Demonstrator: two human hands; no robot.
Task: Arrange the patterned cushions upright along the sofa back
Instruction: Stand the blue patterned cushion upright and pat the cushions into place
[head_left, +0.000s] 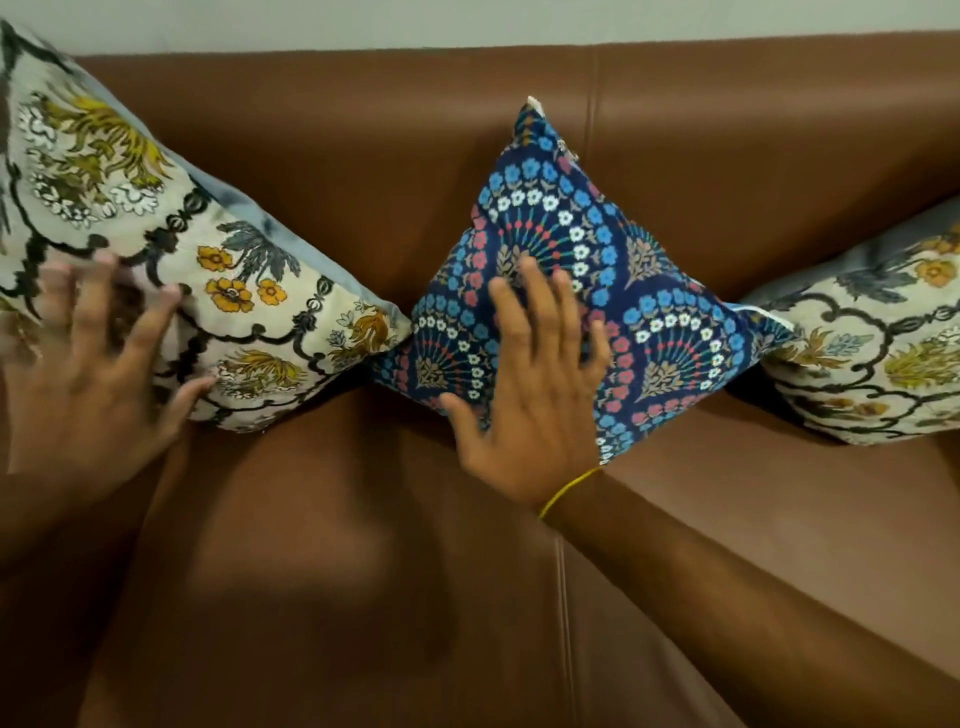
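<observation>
head view: brown sofa (322, 156) holds three cushions, all propped on corners against sofa back. two cream flower cushions: left cushion (171, 249), right cushion (878, 353). one blue cushion (587, 280) between, corners touching both. left hand (88, 364) open, blurred, fingers spread on left cushion. right hand (535, 395) open, flat on blue cushion; yellow thread (566, 491) round wrist.

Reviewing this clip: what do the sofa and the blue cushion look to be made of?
The sofa looks like brown leather or a leather-like vinyl: smooth, faintly glossy, with stitched seams. Which of the two cannot be told. The blue cushion looks like matte woven fabric, likely cotton, printed with floral fans; it creases softly.
</observation>
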